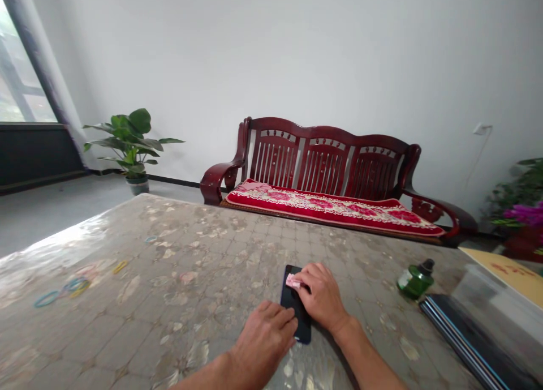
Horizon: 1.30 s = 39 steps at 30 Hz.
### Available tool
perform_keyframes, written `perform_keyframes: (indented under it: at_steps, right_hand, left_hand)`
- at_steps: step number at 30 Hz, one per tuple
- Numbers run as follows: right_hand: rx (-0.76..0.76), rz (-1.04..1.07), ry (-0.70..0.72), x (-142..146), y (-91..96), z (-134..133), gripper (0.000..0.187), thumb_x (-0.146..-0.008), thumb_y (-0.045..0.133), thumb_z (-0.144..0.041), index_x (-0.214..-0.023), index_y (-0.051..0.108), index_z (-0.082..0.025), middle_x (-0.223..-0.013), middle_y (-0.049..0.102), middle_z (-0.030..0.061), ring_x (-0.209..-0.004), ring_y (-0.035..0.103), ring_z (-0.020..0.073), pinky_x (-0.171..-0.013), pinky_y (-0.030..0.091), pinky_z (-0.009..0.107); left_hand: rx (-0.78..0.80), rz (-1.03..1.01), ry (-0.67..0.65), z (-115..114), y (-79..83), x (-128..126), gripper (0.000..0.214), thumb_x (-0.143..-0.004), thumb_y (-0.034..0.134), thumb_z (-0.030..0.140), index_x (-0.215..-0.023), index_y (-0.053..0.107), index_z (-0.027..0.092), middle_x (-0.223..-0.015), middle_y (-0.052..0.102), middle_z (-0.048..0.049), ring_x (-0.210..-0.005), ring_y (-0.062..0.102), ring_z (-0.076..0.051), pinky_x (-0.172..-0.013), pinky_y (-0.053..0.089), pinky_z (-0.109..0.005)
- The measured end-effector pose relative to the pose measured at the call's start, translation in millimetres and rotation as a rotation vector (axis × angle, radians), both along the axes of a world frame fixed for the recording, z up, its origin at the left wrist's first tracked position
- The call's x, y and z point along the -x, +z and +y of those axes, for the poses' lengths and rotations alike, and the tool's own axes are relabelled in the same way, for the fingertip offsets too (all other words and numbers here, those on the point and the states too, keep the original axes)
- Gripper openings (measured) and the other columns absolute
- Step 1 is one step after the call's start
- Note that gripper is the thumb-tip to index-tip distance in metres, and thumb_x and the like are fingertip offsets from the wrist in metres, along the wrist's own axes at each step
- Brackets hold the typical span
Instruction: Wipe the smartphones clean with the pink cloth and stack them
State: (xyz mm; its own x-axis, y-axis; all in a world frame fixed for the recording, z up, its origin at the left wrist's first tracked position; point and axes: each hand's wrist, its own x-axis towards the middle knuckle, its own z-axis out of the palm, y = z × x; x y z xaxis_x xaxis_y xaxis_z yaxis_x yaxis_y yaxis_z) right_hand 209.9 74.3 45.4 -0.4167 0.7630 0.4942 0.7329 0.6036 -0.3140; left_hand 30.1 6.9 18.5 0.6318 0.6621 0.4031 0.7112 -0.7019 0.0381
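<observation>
A black smartphone [302, 325] lies flat on the patterned tablecloth, its long side pointing away from me. My left hand [268, 334] grips its lower left edge, with the fingertips over the screen. Near the phone's upper end, my right hand [318, 291] pinches a small pink-and-white piece of cloth or paper [292, 281] against the glass. The hands cover part of the screen, which looks dark where it shows.
The tablecloth [220, 265] spreads across the large table. To the right stand a green bottle with a black cap [414, 280], a dark stack [466, 328] and a clear plastic box [496, 299]. Blue and yellow rings [78, 286] lie at left. Beyond is a wooden bench [322, 158].
</observation>
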Motion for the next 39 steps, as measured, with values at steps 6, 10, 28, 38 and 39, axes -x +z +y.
perform_keyframes:
  at_steps: [6,10,28,38,39]
  right_hand:
    - [0.01,0.022,0.051,-1.0,-0.6,-0.8,0.014,-0.085,0.064,-0.014,-0.083,0.072,-0.025,-0.079,0.061,0.0012,-0.082,0.05,0.0185,-0.076,0.035,0.032]
    - [0.004,-0.006,0.11,0.1,-1.4,-0.7,0.014,-0.083,0.066,-0.013,-0.083,0.072,-0.025,-0.08,0.061,0.0008,-0.083,0.05,0.0182,-0.076,0.035,0.031]
    - [0.009,-0.03,-0.126,-6.9,-0.1,5.5,0.013,-0.088,0.064,-0.015,-0.087,0.072,-0.025,-0.085,0.064,0.0019,-0.086,0.051,0.0191,-0.078,0.035,0.032]
    - [-0.024,-0.088,-0.189,-2.9,-1.4,15.1,0.013,-0.088,0.064,-0.014,-0.084,0.071,-0.025,-0.085,0.064,0.0022,-0.086,0.051,0.0198,-0.077,0.035,0.032]
    - [-0.028,-0.1,-0.233,-1.2,-1.4,18.6,0.013,-0.088,0.064,-0.015,-0.084,0.071,-0.024,-0.085,0.064,0.0029,-0.086,0.051,0.0205,-0.076,0.035,0.032]
  left_hand:
    - [-0.036,-0.061,-0.008,1.5,-2.9,0.5,0.011,-0.086,0.072,0.025,-0.09,0.063,0.021,-0.091,0.07,0.0011,-0.08,0.062,-0.02,-0.073,0.045,-0.032]
    - [-0.073,-0.093,-0.024,2.9,-5.0,2.1,0.008,-0.087,0.071,0.023,-0.088,0.064,0.022,-0.086,0.07,0.0018,-0.076,0.062,-0.019,-0.071,0.045,-0.032]
    - [-0.186,-0.138,-0.072,1.5,-7.3,5.0,0.007,-0.09,0.063,0.015,-0.096,0.065,0.018,-0.098,0.073,-0.0021,-0.075,0.062,-0.018,-0.07,0.045,-0.031]
    - [-0.098,-0.093,-0.08,0.2,-12.2,5.3,0.01,-0.092,0.059,0.017,-0.1,0.066,0.019,-0.099,0.071,-0.0049,-0.082,0.062,-0.018,-0.075,0.049,-0.029]
    - [-0.094,-0.094,-0.084,0.6,-12.9,5.3,0.011,-0.092,0.06,0.017,-0.1,0.066,0.018,-0.099,0.071,-0.0051,-0.082,0.062,-0.018,-0.076,0.049,-0.028]
